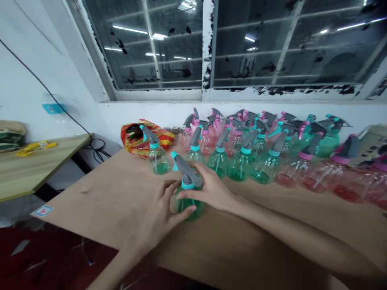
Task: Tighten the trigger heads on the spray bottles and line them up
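Observation:
A green spray bottle with a grey and teal trigger head stands near the middle of the table, between my hands. My left hand curls round its lower left side, thumb across the front. From the right, my right hand wraps the bottle's upper part just below the spray head, with the thumb in front. Behind it stands a row of similar green spray bottles, one nearest the back of my right hand and another alone at the left. The far sides of my fingers are hidden by the bottle.
Several pink spray bottles stand at the right and in the back rows by the wall. A red and yellow striped bag lies at the back left. A cardboard box is at the far right. Beside the wooden table is another table.

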Tool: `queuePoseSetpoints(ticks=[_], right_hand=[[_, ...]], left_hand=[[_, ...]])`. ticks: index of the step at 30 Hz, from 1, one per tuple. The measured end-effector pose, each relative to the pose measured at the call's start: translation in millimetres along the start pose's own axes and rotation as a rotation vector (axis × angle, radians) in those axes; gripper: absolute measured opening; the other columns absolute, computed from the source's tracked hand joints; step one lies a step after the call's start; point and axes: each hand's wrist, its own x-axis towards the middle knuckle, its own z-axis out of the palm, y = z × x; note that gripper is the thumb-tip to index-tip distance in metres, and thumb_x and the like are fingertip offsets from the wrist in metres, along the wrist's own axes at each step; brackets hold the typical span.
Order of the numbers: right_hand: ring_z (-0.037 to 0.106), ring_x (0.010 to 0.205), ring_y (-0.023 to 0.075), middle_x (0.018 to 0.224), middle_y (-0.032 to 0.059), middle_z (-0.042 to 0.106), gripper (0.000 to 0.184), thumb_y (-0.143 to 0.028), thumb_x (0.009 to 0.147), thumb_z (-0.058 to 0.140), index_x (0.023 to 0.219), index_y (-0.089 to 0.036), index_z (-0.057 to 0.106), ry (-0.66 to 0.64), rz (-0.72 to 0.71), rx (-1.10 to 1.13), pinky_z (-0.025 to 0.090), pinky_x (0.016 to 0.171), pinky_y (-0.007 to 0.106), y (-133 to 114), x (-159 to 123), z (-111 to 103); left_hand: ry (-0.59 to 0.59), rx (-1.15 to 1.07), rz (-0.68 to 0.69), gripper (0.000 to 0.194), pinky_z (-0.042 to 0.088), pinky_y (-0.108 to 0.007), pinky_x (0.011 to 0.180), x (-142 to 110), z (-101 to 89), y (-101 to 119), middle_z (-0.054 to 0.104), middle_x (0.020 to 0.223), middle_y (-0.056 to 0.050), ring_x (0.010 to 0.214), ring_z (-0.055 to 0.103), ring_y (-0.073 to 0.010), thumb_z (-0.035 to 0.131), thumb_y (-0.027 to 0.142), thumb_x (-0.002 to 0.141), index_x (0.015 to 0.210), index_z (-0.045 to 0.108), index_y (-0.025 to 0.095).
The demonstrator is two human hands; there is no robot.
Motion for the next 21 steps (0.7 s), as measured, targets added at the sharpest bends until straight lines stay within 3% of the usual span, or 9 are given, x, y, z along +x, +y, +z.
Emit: queuePoseSetpoints(ticks=[2,5,11,16,21], right_hand=[[0.057,0.107,0.0239,0.125,0.0093,0.058,0.063,-0.046,0.070,0.073,0.124,-0.025,0.050,0.015,0.045,-0.031,0.047,0.087,0.040,3,1,-5],[0.063,0.090,0.0228,0.114,0.0113,0.064,0.055,-0.049,0.076,0.067,0.121,-0.022,0.054,0.093,0.171,-0.140,0.051,0.074,0.038,10,2,-15],[0.062,0.061,0.0166,0.117,0.0118,0.065,0.052,-0.048,0.081,0.060,0.123,-0.018,0.054,0.173,0.256,-0.395,0.050,0.072,0.038,28,15,-26],[0.066,0.075,0.0248,0.111,0.0170,0.067,0.054,-0.046,0.081,0.059,0.124,-0.012,0.054,0.191,0.316,-0.528,0.049,0.072,0.040,33,32,-21],[0.064,0.061,0.0230,0.090,0.0143,0.069,0.064,-0.052,0.080,0.056,0.130,-0.012,0.049,0.169,0.411,-0.478,0.047,0.056,0.036,40,48,-16]], left_hand=[[0.035,-0.027,-0.039,0.052,0.047,-0.050,0.096,4,-5.1,-16,0.050,0.120,-0.008,0.114,0.053,-0.0286,0.065,0.050,0.080,0.122,0.048,0.025],[0.134,-0.049,-0.003,0.058,0.052,-0.047,0.090,14,-5.3,-42,0.051,0.121,-0.010,0.108,0.057,-0.0281,0.067,0.052,0.077,0.123,0.047,0.024],[0.258,-0.060,0.013,0.054,0.052,-0.045,0.087,40,2.9,-79,0.061,0.111,-0.010,0.104,0.062,-0.0265,0.064,0.053,0.079,0.118,0.044,0.020],[0.246,0.056,0.043,0.054,0.051,-0.046,0.085,58,-3.0,-92,0.062,0.108,-0.009,0.101,0.062,-0.0274,0.063,0.056,0.079,0.116,0.050,0.020],[0.264,0.209,0.090,0.054,0.043,-0.048,0.096,74,-10.0,-91,0.055,0.112,-0.011,0.111,0.051,-0.0312,0.065,0.057,0.077,0.116,0.057,0.020]])
